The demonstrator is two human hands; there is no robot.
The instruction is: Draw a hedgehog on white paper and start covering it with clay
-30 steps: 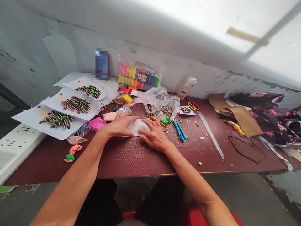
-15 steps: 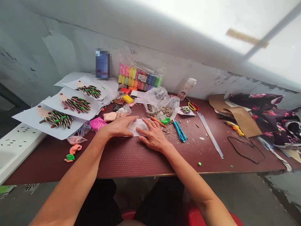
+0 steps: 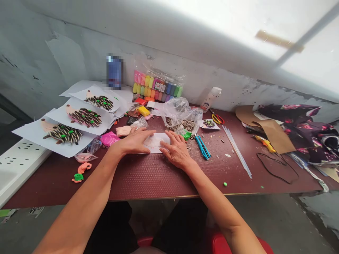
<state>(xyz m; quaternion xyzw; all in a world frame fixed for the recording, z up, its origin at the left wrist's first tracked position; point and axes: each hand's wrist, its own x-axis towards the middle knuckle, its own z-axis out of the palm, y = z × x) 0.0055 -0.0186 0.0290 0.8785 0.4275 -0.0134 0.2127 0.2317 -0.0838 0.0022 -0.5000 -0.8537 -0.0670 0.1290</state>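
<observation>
A small white paper (image 3: 154,141) with a faint pencil outline lies on the dark red table in front of me. My left hand (image 3: 138,140) rests on its left edge, thumb and fingers apart. Across from it, my right hand (image 3: 177,149) lies with spread fingers on the paper's right edge. Just beyond the right hand are sunflower seeds (image 3: 187,125) in a clear plastic bag (image 3: 175,107), with a lump of green clay (image 3: 186,135) at its near side. A blue utility knife (image 3: 202,147) lies to the right of that hand.
Finished seed hedgehogs on white sheets (image 3: 66,148) are stacked at the left, near a power strip (image 3: 18,162). Clay packs (image 3: 156,86) lean on the wall. Scissors (image 3: 217,118), clear glue sticks (image 3: 237,151) and a yellow glue gun (image 3: 267,144) lie to the right.
My right hand has slid slightly to the right, uncovering more of the paper and its outline. The orange pencil beside it is now hidden. My left hand has stayed in place.
</observation>
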